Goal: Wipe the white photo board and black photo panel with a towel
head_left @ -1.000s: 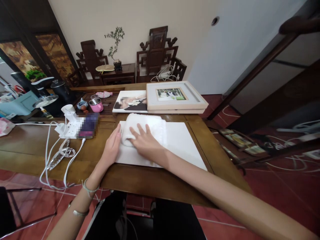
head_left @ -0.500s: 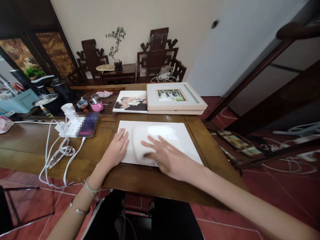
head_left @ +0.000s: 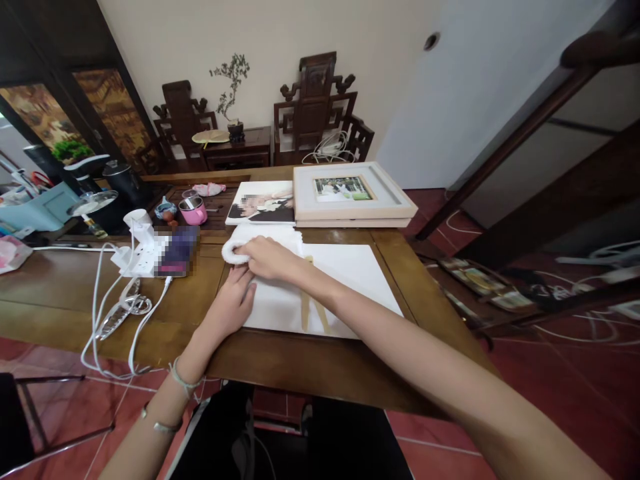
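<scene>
No readable text, label, brand, number or sign can be made out on anything that is shown here.

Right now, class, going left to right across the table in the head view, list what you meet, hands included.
White power strip → pink pot → left hand, resting on the white board → right hand, gripping the white cloth → stacked picture frames.
</scene>
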`<action>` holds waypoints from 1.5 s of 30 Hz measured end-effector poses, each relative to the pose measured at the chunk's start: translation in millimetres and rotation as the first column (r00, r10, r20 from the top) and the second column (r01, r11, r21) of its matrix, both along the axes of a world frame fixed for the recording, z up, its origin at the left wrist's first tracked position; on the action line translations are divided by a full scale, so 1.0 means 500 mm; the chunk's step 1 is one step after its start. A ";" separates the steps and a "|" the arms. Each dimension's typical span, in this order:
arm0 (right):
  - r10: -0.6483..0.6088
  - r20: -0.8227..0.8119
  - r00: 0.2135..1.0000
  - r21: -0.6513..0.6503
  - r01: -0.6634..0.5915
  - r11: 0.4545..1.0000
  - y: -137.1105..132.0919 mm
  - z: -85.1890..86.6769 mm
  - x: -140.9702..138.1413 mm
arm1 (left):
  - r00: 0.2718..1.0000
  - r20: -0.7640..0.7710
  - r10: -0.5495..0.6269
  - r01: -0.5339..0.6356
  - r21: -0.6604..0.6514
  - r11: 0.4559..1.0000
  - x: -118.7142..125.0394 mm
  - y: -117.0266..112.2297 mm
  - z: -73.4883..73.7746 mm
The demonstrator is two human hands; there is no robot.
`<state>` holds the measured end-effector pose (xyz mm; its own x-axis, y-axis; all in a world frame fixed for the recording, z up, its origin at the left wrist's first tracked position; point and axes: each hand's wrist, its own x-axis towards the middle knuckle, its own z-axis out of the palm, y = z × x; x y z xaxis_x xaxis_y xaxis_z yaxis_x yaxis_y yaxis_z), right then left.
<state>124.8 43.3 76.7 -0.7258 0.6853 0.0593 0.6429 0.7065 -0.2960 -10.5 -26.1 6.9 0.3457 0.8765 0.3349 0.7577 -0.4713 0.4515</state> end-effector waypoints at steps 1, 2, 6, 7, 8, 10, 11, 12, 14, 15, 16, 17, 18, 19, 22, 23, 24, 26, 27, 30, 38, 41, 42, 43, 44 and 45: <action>0.004 -0.007 1.000 -0.003 -0.004 1.000 0.002 -0.001 0.014 | 1.000 -0.009 0.009 -0.009 -0.004 1.000 -0.001 0.001 -0.003; 0.006 -0.012 1.000 -0.003 -0.006 1.000 0.004 -0.002 0.035 | 1.000 -0.017 0.023 -0.023 -0.012 1.000 -0.002 0.001 -0.006; -0.031 -0.016 0.999 0.004 0.031 1.000 0.005 -0.019 0.159 | 0.997 -0.038 0.066 -0.068 -0.058 0.996 -0.005 0.001 -0.015; -0.053 -0.017 0.998 0.014 0.053 0.999 0.001 -0.027 0.195 | 0.997 -0.040 0.067 -0.069 -0.064 0.996 -0.006 0.001 -0.016; -0.085 -0.027 0.996 0.037 0.086 0.996 -0.007 -0.038 0.232 | 0.997 -0.041 0.067 -0.070 -0.068 0.995 -0.006 0.001 -0.016; -0.140 -0.025 0.990 0.103 0.142 0.984 -0.037 -0.063 0.298 | 0.997 -0.038 0.071 -0.074 -0.072 0.995 -0.006 0.002 -0.016; -0.158 -0.020 0.987 0.138 0.159 0.978 -0.061 -0.077 0.327 | 0.997 -0.036 0.074 -0.077 -0.075 0.994 -0.006 0.002 -0.016; -0.141 -0.020 0.990 0.165 0.142 0.976 -0.090 -0.089 0.351 | 0.996 -0.034 0.077 -0.080 -0.080 0.994 -0.006 0.003 -0.015; -0.046 -0.039 0.998 0.211 0.053 0.976 -0.160 -0.108 0.385 | 0.996 -0.035 0.079 -0.082 -0.085 0.993 -0.006 0.004 -0.016; -0.004 -0.049 0.999 0.229 0.015 0.973 -0.197 -0.114 0.394 | 0.996 -0.038 0.078 -0.081 -0.083 0.993 -0.006 0.005 -0.016; 0.043 -0.060 0.997 0.242 -0.028 0.970 -0.232 -0.118 0.400 | 0.996 -0.042 0.077 -0.080 -0.078 0.994 -0.006 0.005 -0.017; 0.084 -0.065 0.994 0.250 -0.065 0.966 -0.263 -0.119 0.403 | 0.996 -0.045 0.075 -0.078 -0.073 0.994 -0.006 0.006 -0.017; 0.111 -0.072 0.991 0.257 -0.089 0.962 -0.287 -0.119 0.403 | 0.996 -0.047 0.075 -0.078 -0.068 0.995 -0.006 0.006 -0.017; 0.127 -0.074 0.989 0.256 -0.105 0.961 -0.303 -0.118 0.402 | 0.996 -0.049 0.074 -0.077 -0.065 0.995 -0.007 0.006 -0.018; 0.114 -0.079 0.990 0.226 -0.094 0.970 -0.298 -0.112 0.398 | 0.996 -0.051 0.072 -0.075 -0.066 0.995 -0.008 0.005 -0.017; 0.104 -0.081 0.991 0.208 -0.085 0.974 -0.278 -0.110 0.398 | 0.996 -0.050 0.070 -0.073 -0.066 0.995 -0.008 0.005 -0.017; 0.095 -0.081 0.992 0.187 -0.079 0.979 -0.252 -0.108 0.398 | 0.996 -0.049 0.069 -0.072 -0.065 0.995 -0.009 0.005 -0.016; 0.072 -0.077 0.994 0.152 -0.059 0.987 -0.185 -0.105 0.398 | 0.997 -0.046 0.064 -0.067 -0.068 0.995 -0.009 0.005 -0.015; 0.055 -0.072 0.996 0.135 -0.045 0.990 -0.148 -0.104 0.397 | 0.997 -0.045 0.063 -0.066 -0.072 0.995 -0.009 0.004 -0.014; 0.004 -0.055 0.998 0.102 0.002 0.995 -0.045 -0.098 0.388 | 0.997 -0.042 0.067 -0.070 -0.083 0.994 -0.010 0.004 -0.012; -0.022 -0.032 0.999 0.154 0.027 0.988 -0.017 -0.103 0.371 | 0.996 -0.040 0.074 -0.077 -0.085 0.993 -0.012 0.006 -0.015; 0.033 -0.067 0.997 0.188 -0.020 0.982 -0.114 -0.116 0.380 | 0.996 -0.039 0.078 -0.080 -0.071 0.994 -0.012 0.007 -0.018; 0.053 -0.085 0.995 0.198 -0.035 0.980 -0.152 -0.119 0.382 | 0.996 -0.037 0.075 -0.078 -0.066 0.995 -0.012 0.008 -0.018; 0.070 -0.099 0.993 0.208 -0.048 0.977 -0.190 -0.122 0.384 | 0.997 -0.035 0.074 -0.076 -0.061 0.995 -0.011 0.008 -0.019; 0.085 -0.115 0.990 0.224 -0.057 0.973 -0.227 -0.123 0.386 | 0.997 -0.035 0.073 -0.075 -0.058 0.996 -0.011 0.008 -0.019; 0.100 -0.124 0.987 0.234 -0.069 0.970 -0.261 -0.124 0.387 | 0.997 -0.038 0.073 -0.075 -0.056 0.996 -0.011 0.008 -0.019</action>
